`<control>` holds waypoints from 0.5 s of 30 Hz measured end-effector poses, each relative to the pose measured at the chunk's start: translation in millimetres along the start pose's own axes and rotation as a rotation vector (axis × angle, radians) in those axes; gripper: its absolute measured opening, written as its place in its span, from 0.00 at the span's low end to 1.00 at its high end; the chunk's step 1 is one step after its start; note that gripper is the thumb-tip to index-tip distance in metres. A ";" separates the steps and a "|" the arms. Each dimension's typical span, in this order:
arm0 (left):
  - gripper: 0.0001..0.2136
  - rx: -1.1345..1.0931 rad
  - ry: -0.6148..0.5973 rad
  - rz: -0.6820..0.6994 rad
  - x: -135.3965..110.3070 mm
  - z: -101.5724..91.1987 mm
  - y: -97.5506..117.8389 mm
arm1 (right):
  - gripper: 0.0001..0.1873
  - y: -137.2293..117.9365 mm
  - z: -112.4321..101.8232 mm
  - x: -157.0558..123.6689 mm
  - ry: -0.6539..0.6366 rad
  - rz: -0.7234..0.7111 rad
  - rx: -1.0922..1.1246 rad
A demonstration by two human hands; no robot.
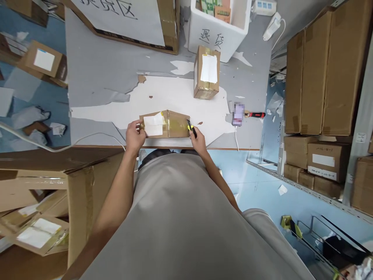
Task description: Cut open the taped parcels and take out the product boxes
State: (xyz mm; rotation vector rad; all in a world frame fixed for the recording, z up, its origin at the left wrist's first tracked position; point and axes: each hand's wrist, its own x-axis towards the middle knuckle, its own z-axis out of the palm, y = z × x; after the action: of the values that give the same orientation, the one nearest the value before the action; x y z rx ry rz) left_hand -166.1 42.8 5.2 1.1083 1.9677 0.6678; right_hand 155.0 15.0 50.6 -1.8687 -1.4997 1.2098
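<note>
A taped brown cardboard box point(178, 123) with a white label point(153, 125) lies near the front edge of the table. My left hand point(135, 136) grips its left end, fingers on the side and thumb near the label. In my right hand point(198, 139) is a yellow and black box cutter point(191, 127), its tip at the box's right end. Whether the blade touches the cardboard I cannot tell. Farther back on the table stands a second taped box point(206, 74) with a blank-looking white label.
A phone point(238, 114) with a cable and a red-black handled tool point(257, 115) lie to the right. Behind stand a white foam bin point(220, 35) and a large carton point(170, 27). An open carton point(84, 202) of boxes is at my left; shelved boxes point(311, 77) are right.
</note>
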 end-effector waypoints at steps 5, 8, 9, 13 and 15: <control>0.28 -0.151 -0.251 -0.042 6.9 14.5 5.3 | 0.26 -55.1 -4.6 -17.0 0.015 -0.050 -0.106; 0.26 -0.246 -0.389 0.013 4.3 14.3 9.4 | 0.26 -81.0 -1.9 -21.8 -0.001 -0.120 -0.202; 0.26 -0.273 -0.396 0.028 3.7 10.7 10.7 | 0.26 -87.1 -0.1 -22.9 0.005 -0.131 -0.235; 0.27 -0.371 -0.314 0.088 6.7 -13.5 22.5 | 0.27 -101.8 4.8 -29.1 0.029 -0.075 -0.388; 0.26 -0.357 -0.285 0.143 11.4 -24.1 34.3 | 0.26 -108.3 4.4 -34.3 0.046 -0.007 -0.481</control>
State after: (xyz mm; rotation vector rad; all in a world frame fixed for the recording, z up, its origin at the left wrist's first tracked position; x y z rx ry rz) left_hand -173.4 67.6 40.0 1.0608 1.4715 0.8477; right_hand 92.2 15.1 145.3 -2.1649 -1.8929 0.8416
